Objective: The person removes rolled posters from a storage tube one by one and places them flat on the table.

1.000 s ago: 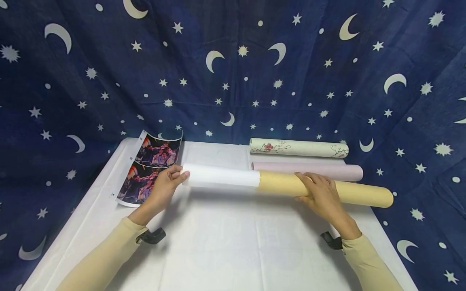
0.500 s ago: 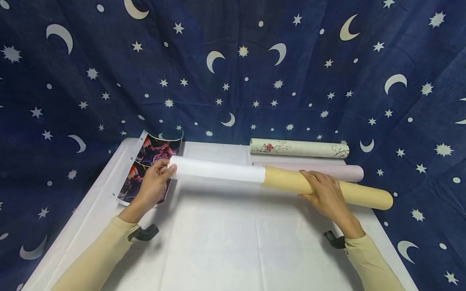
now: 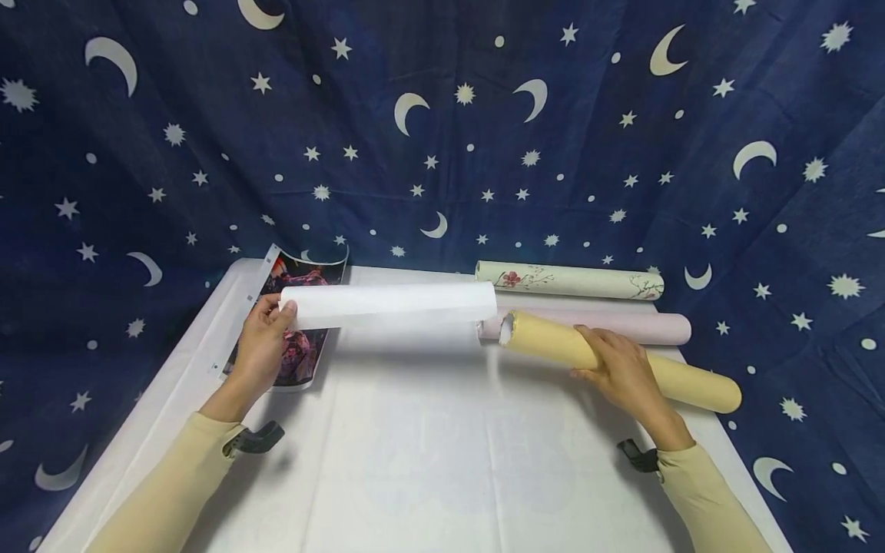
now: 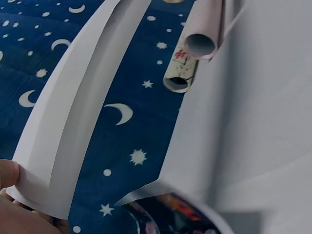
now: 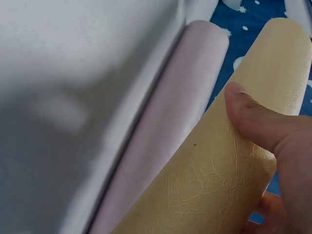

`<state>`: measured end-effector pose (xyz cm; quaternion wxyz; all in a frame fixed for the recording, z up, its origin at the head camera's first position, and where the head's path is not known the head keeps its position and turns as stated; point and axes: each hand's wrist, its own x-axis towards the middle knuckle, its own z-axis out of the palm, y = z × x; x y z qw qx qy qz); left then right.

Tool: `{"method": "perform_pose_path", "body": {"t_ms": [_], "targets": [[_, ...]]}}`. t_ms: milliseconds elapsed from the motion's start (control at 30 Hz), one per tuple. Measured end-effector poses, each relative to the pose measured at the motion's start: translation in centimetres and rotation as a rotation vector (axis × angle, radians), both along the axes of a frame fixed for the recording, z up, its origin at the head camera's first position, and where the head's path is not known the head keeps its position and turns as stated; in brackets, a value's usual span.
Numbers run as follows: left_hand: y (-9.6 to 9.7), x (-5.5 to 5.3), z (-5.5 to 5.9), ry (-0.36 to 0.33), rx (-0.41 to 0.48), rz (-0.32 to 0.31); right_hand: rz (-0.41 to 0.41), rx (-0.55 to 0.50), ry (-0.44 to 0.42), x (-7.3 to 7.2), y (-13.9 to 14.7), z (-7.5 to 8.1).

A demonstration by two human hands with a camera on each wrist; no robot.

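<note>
My left hand [image 3: 263, 338] pinches the left end of a rolled white paper sheet [image 3: 387, 305], held up above the table and over part of a printed sheet. In the left wrist view the white paper [image 4: 73, 122] looks loosely curled, with an open lengthwise edge. My right hand [image 3: 622, 369] grips a yellow paper roll [image 3: 691, 382] around its middle, and its left end shows a hollow opening. A gap lies between the white paper and the yellow roll. In the right wrist view the thumb presses across the creased yellow surface [image 5: 209, 175].
A pink roll [image 3: 622, 326] lies just behind the yellow one. Behind it is a cream roll with blossom branches [image 3: 574, 281]. A curling sheet of printed pictures [image 3: 300, 365] lies at the left on the white-covered table [image 3: 415, 461]. A dark blue star-patterned curtain [image 3: 442, 138] hangs behind.
The left hand has moved left, drawing the white paper out of the yellow roll until it came free. The yellow roll has tilted slightly; the right hand stays nearly in place.
</note>
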<state>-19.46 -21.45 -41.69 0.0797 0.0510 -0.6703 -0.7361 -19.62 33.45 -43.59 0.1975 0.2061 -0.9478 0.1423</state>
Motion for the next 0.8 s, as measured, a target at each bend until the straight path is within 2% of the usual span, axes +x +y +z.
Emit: {"method": "perform_pose_path", "body": {"t_ms": [300, 600, 700, 800], "targets": [[-1.3, -0.3, 0.1, 0.023, 0.114, 0.070, 0.035, 0.080, -0.054, -0.7, -1.3, -1.7], [-1.5, -0.5, 0.5, -0.004, 0.126, 0.121, 0.036, 0.129, -0.220, -1.2, -2.9, -3.1], [-1.5, -0.6, 0.5, -0.010, 0.122, 0.127, 0.037, 0.134, -0.227, -1.4, -3.1, -3.4], [-1.5, -0.6, 0.5, -0.013, 0.111, 0.133, 0.034, 0.155, -0.196, -1.8, -3.2, -3.5]]}}
